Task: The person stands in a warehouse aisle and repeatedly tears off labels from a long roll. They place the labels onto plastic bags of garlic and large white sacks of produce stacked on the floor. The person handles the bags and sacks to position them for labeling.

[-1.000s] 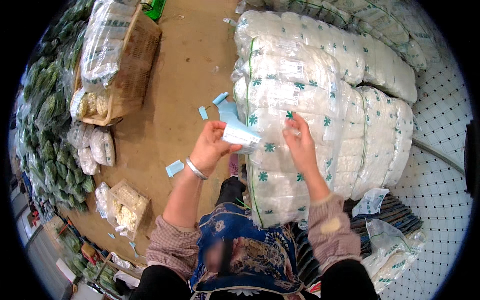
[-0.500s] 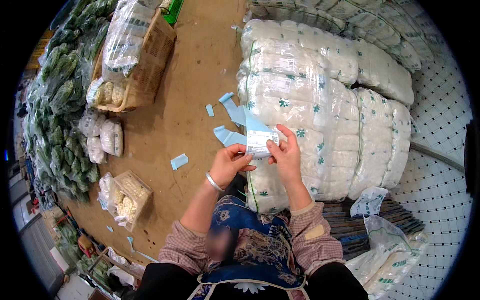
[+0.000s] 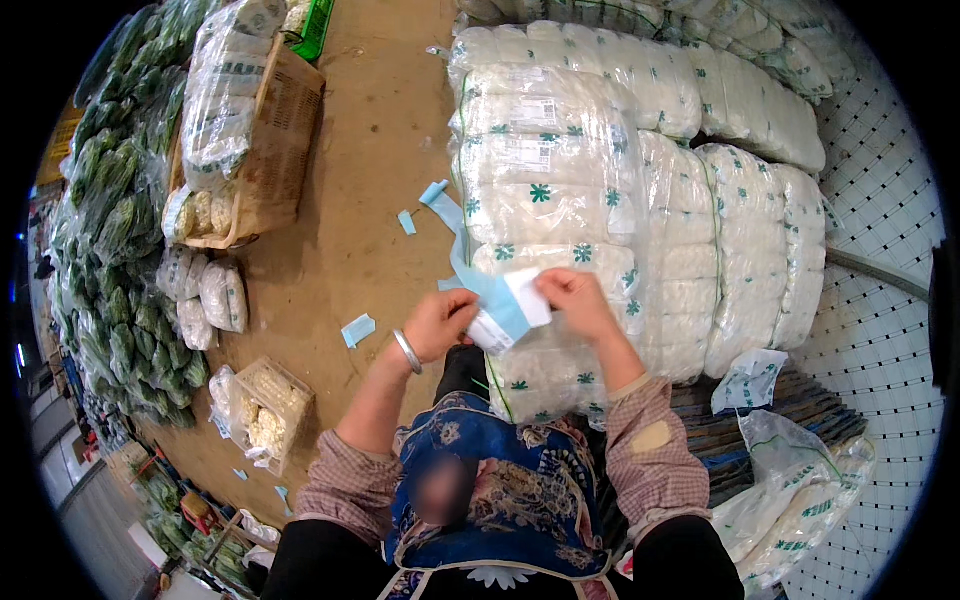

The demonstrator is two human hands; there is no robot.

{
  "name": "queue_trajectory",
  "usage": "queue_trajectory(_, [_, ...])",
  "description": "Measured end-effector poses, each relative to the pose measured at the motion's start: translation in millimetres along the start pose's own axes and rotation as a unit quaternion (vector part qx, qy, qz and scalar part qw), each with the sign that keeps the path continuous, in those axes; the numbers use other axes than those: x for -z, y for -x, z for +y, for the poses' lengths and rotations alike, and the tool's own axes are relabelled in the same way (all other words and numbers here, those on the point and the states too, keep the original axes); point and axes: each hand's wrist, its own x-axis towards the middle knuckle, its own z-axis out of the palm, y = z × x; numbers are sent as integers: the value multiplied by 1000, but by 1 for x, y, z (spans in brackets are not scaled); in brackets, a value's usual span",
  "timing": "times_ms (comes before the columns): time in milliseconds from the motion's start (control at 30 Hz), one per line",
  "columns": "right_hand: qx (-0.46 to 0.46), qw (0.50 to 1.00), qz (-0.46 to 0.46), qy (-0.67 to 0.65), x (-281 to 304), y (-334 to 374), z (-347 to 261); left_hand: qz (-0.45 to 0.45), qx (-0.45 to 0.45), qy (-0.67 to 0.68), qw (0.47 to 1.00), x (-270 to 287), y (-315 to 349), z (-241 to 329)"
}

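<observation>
Between my hands is a strip of labels on light-blue backing paper point(image 3: 502, 302), its tail curling away over the edge of the bale. My left hand point(image 3: 436, 326), a silver bangle at its wrist, is closed on the strip's left part. With thumb and fingers, my right hand point(image 3: 578, 300) pinches a white label point(image 3: 529, 288) at the strip's right end, its blank side partly turned up. Just beyond my hands lies a large bale of white packs in clear plastic point(image 3: 550, 215), dotted with green marks. Two printed labels point(image 3: 530, 153) show on it.
To the left stand a tan crate point(image 3: 283, 140) of bagged goods, loose white packs point(image 3: 222, 295) and a heap of bagged green vegetables point(image 3: 115, 260). A small crate point(image 3: 285, 385) sits nearer. Blue paper scraps point(image 3: 358, 331) litter the brown floor. More bales are at right.
The printed label, earlier face up between both hands, is now bent over with its blue backing showing. My right hand has pulled its white end up and right; my left hand moved slightly left.
</observation>
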Motion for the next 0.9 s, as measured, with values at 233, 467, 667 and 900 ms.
queue_trajectory(233, [203,876,296,321,44,-78,-55,-55,-17,-550,833,-4,-75,58])
queue_trajectory(467, [422,624,115,648,0,-107,-9,-54,10,-579,814,33,-106,50])
queue_trajectory(667, [345,691,111,626,-25,-93,3,10,-84,-453,887,43,-86,29])
queue_trajectory(900, [60,976,144,153,-34,-5,3,137,-26,-10,990,52,-13,2])
